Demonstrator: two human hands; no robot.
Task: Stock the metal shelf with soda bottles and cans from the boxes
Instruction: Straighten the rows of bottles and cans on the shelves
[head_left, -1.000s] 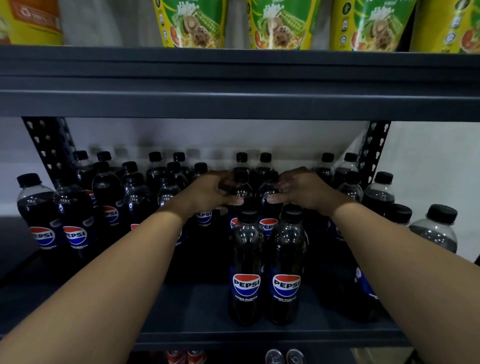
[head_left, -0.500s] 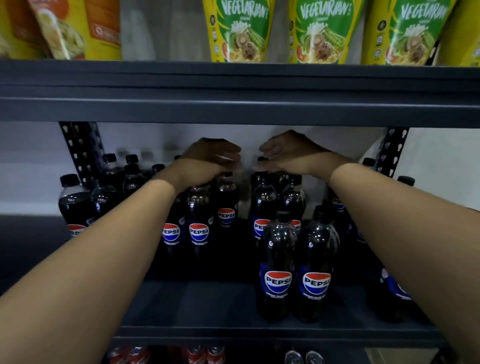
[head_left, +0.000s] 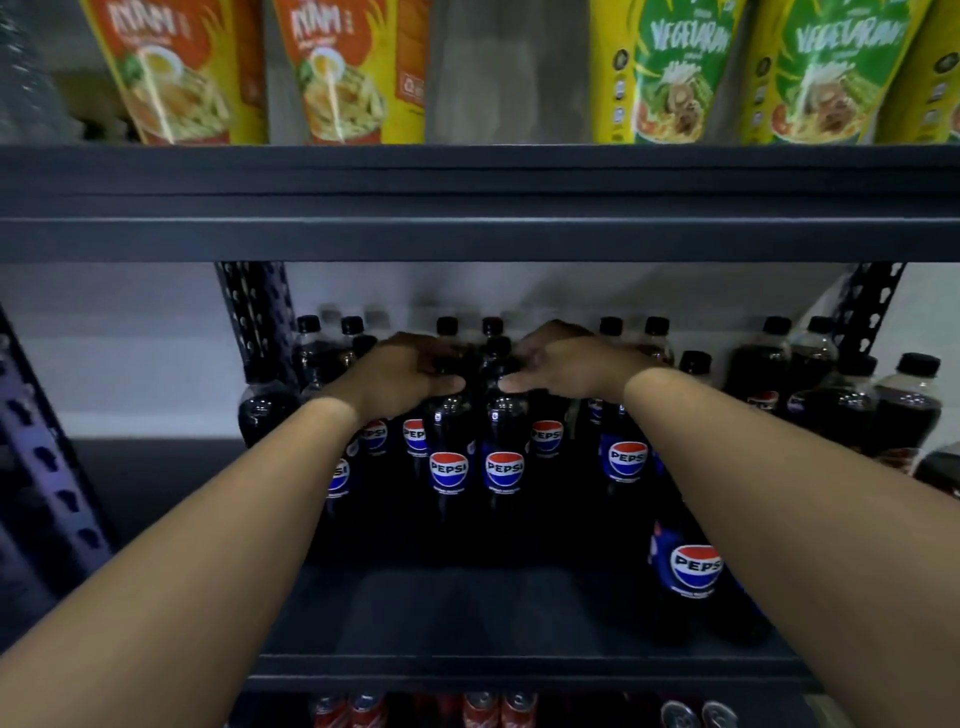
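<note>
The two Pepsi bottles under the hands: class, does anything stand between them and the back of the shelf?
Yes. The left hand and right hand grip the tops of two Pepsi bottles side by side. Directly behind them stand more bottles, their caps showing above the hands by the back wall, so the pair cannot go much deeper. The shelf floor in front is bare.

Middle shelf (head_left: 467, 613): Pepsi bottles (head_left: 628, 457) stand in rows from the rear edge forward, massed centre to right. Two bottles (head_left: 475, 467) side by side stand foremost at centre; one bottle (head_left: 693, 571) nearer the front edge, right. Noodle packs (head_left: 670, 78) on the shelf above. Cans (head_left: 498, 709) on the shelf below, under the front edge.
</note>
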